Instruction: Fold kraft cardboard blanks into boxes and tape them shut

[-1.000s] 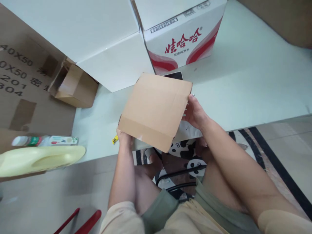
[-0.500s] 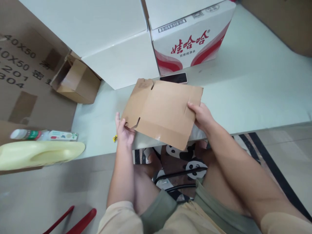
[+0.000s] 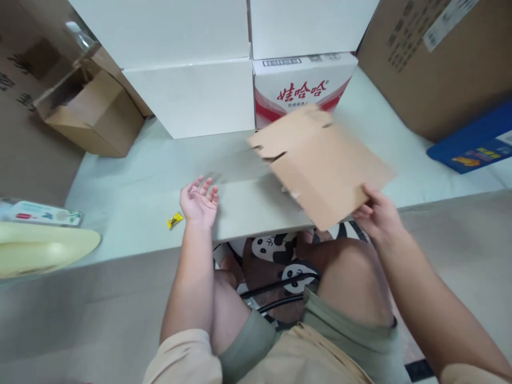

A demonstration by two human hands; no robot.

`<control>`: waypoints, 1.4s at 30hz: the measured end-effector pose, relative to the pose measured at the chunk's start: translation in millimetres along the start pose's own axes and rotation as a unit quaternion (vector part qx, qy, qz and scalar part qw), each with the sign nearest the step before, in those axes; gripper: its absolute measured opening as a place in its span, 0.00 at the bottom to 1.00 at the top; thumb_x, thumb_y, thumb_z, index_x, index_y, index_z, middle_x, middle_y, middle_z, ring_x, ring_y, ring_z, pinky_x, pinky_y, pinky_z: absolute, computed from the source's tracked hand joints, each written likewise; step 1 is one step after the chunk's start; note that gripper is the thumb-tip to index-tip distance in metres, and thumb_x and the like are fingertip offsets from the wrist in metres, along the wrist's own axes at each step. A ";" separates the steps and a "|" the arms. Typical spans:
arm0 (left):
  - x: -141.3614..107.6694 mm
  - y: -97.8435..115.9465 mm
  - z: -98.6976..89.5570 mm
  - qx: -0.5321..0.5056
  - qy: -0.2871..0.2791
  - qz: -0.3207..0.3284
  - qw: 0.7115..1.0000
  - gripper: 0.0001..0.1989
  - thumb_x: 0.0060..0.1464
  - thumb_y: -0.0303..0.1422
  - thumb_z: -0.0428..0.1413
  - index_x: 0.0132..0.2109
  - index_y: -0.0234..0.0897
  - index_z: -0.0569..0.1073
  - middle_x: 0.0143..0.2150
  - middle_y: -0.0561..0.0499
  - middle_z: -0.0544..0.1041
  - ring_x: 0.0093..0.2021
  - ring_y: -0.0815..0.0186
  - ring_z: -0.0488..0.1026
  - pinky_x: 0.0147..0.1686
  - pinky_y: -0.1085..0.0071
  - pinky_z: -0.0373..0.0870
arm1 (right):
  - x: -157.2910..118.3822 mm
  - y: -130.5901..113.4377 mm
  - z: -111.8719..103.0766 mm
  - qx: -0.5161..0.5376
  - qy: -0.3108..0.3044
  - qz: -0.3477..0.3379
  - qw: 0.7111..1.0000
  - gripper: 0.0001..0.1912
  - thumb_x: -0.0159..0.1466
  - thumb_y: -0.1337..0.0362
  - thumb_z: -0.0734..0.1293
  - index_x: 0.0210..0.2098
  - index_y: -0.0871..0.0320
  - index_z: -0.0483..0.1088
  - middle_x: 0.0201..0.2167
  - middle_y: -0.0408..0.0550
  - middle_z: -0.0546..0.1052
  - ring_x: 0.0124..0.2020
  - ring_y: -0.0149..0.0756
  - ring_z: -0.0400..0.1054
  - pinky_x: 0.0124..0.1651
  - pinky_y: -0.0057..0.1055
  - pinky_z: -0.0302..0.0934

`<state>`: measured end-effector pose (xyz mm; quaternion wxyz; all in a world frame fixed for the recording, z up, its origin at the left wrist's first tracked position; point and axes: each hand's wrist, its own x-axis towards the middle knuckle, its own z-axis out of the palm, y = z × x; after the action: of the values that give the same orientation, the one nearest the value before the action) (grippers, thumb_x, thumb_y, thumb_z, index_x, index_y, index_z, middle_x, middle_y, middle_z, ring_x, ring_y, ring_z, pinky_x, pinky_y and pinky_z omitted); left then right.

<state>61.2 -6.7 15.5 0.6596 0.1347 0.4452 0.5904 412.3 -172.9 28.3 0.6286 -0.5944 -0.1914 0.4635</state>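
Note:
A flattened brown cardboard box point(image 3: 324, 160) with slits along its left part is in the air over the table's front edge, slightly blurred. My right hand point(image 3: 376, 213) grips its lower right corner, thumb on top and fingers beneath. Palm up, my left hand point(image 3: 200, 204) rests over the table near the front edge with its fingers apart and holds nothing. Close to its left lies a small yellow packet point(image 3: 175, 220). The cardboard partly covers the white and red carton point(image 3: 308, 85) behind it.
White boxes point(image 3: 212, 101) stand at the back of the table point(image 3: 152, 176). On the left are an open brown carton point(image 3: 104, 112) and a pale yellow container point(image 3: 48, 248). A large brown carton point(image 3: 424, 69) and a blue package point(image 3: 476, 138) stand at right.
My left hand has let go of the cardboard and turned palm up. My right hand has carried the cardboard to the right. The view has shifted, bringing the blue package into sight.

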 end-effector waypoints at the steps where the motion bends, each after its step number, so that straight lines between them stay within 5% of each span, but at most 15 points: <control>1: -1.5 1.8 0.4 0.003 -0.001 -0.009 1.000 0.13 0.57 0.37 0.47 0.39 0.36 0.73 0.31 0.50 0.77 0.23 0.70 0.74 0.21 0.76 0.68 | -5.1 -6.3 -16.6 0.007 0.084 -0.017 0.996 0.17 0.54 0.57 0.72 0.23 0.55 0.59 0.10 0.30 0.51 0.10 0.19 0.41 0.12 0.19 0.42; 4: -2.1 6.4 -0.9 0.002 0.000 -0.015 1.000 0.13 0.57 0.37 0.46 0.36 0.36 0.73 0.27 0.53 0.74 0.19 0.72 0.71 0.18 0.77 0.66 | -8.8 -33.4 -51.5 0.000 0.288 -0.097 0.953 0.12 0.56 0.71 0.68 0.25 0.56 0.58 0.18 0.33 0.61 0.12 0.18 0.48 0.13 0.17 0.45; 6: -0.7 8.7 -2.4 -0.002 -0.002 -0.016 1.000 0.13 0.56 0.37 0.46 0.36 0.35 0.73 0.25 0.54 0.72 0.18 0.72 0.70 0.18 0.77 0.65 | 6.1 -57.7 -58.7 -0.025 0.335 -0.138 0.932 0.13 0.58 0.78 0.63 0.26 0.57 0.56 0.22 0.34 0.62 0.14 0.17 0.50 0.14 0.15 0.45; 11: 4.1 11.4 -2.2 -0.011 0.007 -0.019 1.000 0.12 0.54 0.37 0.47 0.32 0.36 0.72 0.22 0.55 0.69 0.17 0.72 0.67 0.17 0.77 0.63 | 90.8 -111.6 -39.9 -0.131 0.293 -0.124 0.939 0.14 0.63 0.76 0.61 0.25 0.55 0.56 0.23 0.37 0.64 0.22 0.21 0.61 0.22 0.19 0.57; 15: 9.5 12.1 -1.9 -0.018 0.002 -0.010 1.000 0.11 0.52 0.39 0.50 0.30 0.37 0.71 0.22 0.55 0.68 0.16 0.73 0.65 0.17 0.77 0.61 | 133.4 -102.8 -8.9 -0.295 0.210 -0.068 0.930 0.09 0.61 0.70 0.66 0.27 0.54 0.62 0.20 0.40 0.66 0.22 0.28 0.62 0.26 0.29 0.59; 17: 12.1 12.8 -3.3 -0.023 -0.005 -0.010 1.000 0.11 0.51 0.39 0.51 0.30 0.37 0.71 0.21 0.55 0.68 0.17 0.72 0.65 0.17 0.76 0.61 | 132.6 -77.2 15.4 -0.386 0.124 -0.051 0.913 0.06 0.58 0.70 0.68 0.34 0.55 0.67 0.21 0.40 0.70 0.21 0.29 0.63 0.27 0.31 0.59; 19: 13.6 14.0 -5.7 -0.032 -0.009 -0.007 0.999 0.11 0.51 0.39 0.51 0.30 0.37 0.71 0.21 0.55 0.67 0.17 0.72 0.65 0.17 0.76 0.61 | 121.9 -45.0 45.0 -0.463 0.009 -0.043 0.885 0.14 0.57 0.68 0.69 0.43 0.55 0.71 0.22 0.40 0.74 0.20 0.30 0.64 0.29 0.31 0.60; 23: 10.7 18.0 -12.5 -0.053 -0.018 -0.007 0.998 0.11 0.51 0.40 0.53 0.30 0.36 0.71 0.22 0.55 0.68 0.17 0.73 0.64 0.18 0.76 0.59 | 97.2 8.0 104.7 -0.571 -0.171 -0.052 0.801 0.19 0.59 0.60 0.69 0.50 0.50 0.73 0.22 0.38 0.76 0.21 0.31 0.66 0.36 0.32 0.62; 26: 4.4 23.2 -20.0 -0.083 -0.022 -0.008 0.996 0.12 0.52 0.40 0.52 0.30 0.36 0.71 0.23 0.55 0.68 0.17 0.75 0.63 0.19 0.76 0.59 | 89.2 22.5 139.1 -0.636 -0.195 -0.091 0.741 0.09 0.60 0.58 0.67 0.36 0.53 0.76 0.22 0.44 0.76 0.26 0.35 0.67 0.38 0.32 0.59; 30: -2.5 35.0 -33.6 -0.140 -0.032 -0.007 0.990 0.12 0.54 0.39 0.52 0.30 0.35 0.71 0.22 0.56 0.67 0.17 0.75 0.63 0.19 0.76 0.57 | 84.6 21.5 178.6 -0.681 -0.187 -0.148 0.692 0.10 0.60 0.57 0.66 0.26 0.55 0.68 0.21 0.47 0.74 0.28 0.38 0.67 0.36 0.33 0.56; 33: -3.5 47.3 -45.0 -0.178 -0.037 -0.008 0.983 0.11 0.54 0.38 0.51 0.30 0.36 0.71 0.21 0.56 0.66 0.17 0.75 0.62 0.19 0.76 0.56 | 80.7 25.0 218.4 -0.674 -0.205 -0.176 0.687 0.08 0.60 0.58 0.65 0.35 0.54 0.65 0.23 0.44 0.75 0.26 0.36 0.67 0.34 0.32 0.58; 36: -2.5 58.8 -56.3 -0.216 -0.038 -0.009 0.976 0.11 0.55 0.37 0.49 0.30 0.36 0.70 0.21 0.56 0.65 0.16 0.76 0.61 0.18 0.77 0.54 | 79.4 37.7 275.6 -0.610 -0.240 -0.196 0.729 0.17 0.59 0.57 0.66 0.45 0.53 0.61 0.29 0.43 0.77 0.26 0.34 0.68 0.34 0.32 0.62; 38: -1.5 64.4 -63.4 -0.239 -0.039 -0.008 0.970 0.11 0.55 0.37 0.50 0.30 0.36 0.69 0.22 0.57 0.65 0.16 0.76 0.61 0.19 0.77 0.54 | 80.2 46.7 323.4 -0.573 -0.255 -0.212 0.749 0.15 0.58 0.58 0.67 0.43 0.54 0.63 0.29 0.43 0.75 0.28 0.34 0.68 0.36 0.33 0.63; 42: 2.6 72.1 -75.9 -0.268 -0.034 -0.008 0.963 0.09 0.52 0.38 0.53 0.31 0.36 0.69 0.22 0.57 0.64 0.17 0.76 0.61 0.19 0.77 0.55 | 80.7 55.7 432.1 -0.571 -0.254 -0.233 0.745 0.10 0.56 0.58 0.68 0.30 0.55 0.65 0.23 0.43 0.68 0.29 0.36 0.64 0.37 0.37 0.64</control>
<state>-43.2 -11.6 22.0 0.6913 -0.0302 0.2493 0.6775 90.5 131.2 46.8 0.1886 -0.6394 -0.7052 0.2412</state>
